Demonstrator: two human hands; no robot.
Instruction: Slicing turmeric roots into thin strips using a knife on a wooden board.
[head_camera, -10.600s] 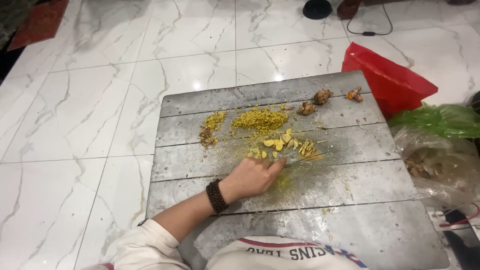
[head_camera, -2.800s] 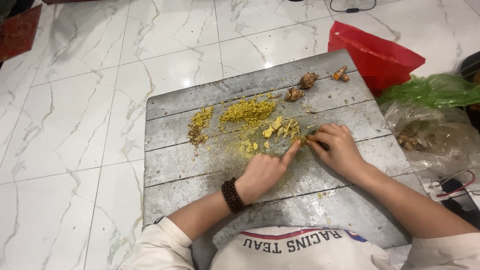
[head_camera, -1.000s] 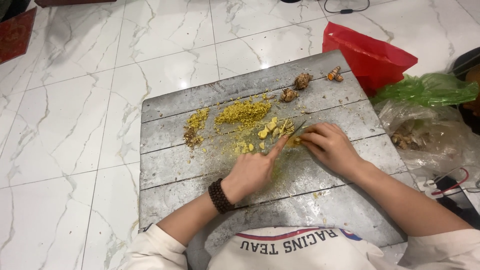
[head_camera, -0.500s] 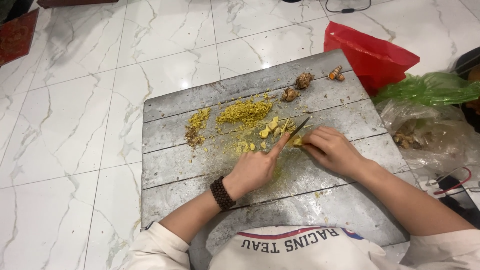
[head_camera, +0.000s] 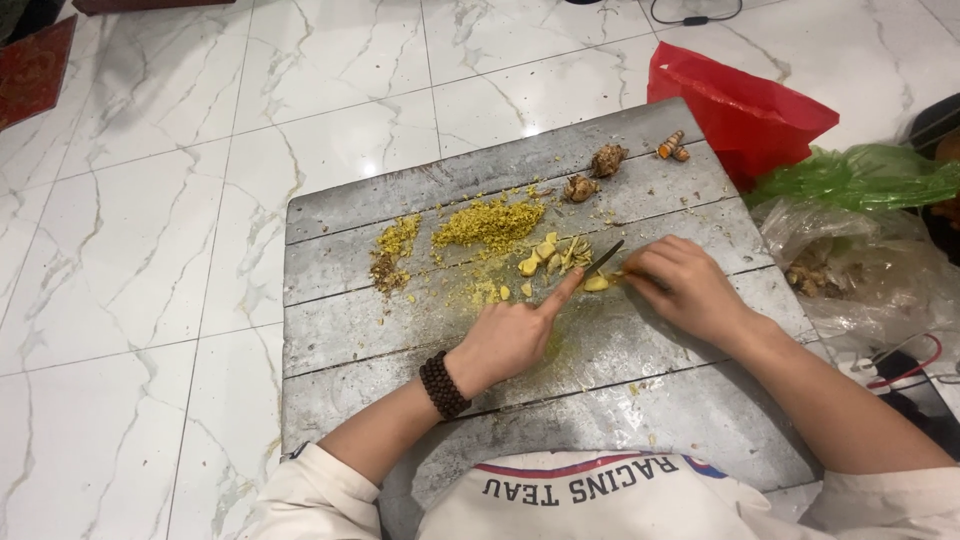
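A grey wooden board (head_camera: 360, 330) lies on the floor before me. My right hand (head_camera: 683, 285) grips a small knife (head_camera: 604, 259), its blade pointing up and left over a yellow root piece (head_camera: 597, 284). My left hand (head_camera: 510, 335), with a dark bead bracelet at the wrist, rests on the board and its index finger stretches out to that piece. Just beyond lie yellow slices (head_camera: 540, 257), a heap of chopped yellow bits (head_camera: 489, 220) and a smaller yellow-brown heap (head_camera: 392, 252).
Three whole knobbly roots (head_camera: 606, 160) lie at the board's far right edge. A red bag (head_camera: 740, 105), a green bag (head_camera: 865, 175) and a clear bag with roots (head_camera: 850, 270) sit to the right. Red and black cables (head_camera: 900, 365) lie near my right arm. White marble floor surrounds the board.
My right hand came in with the knife and joined the left at the slices. In the last second both hands stay at the yellow piece with only slight shifts.
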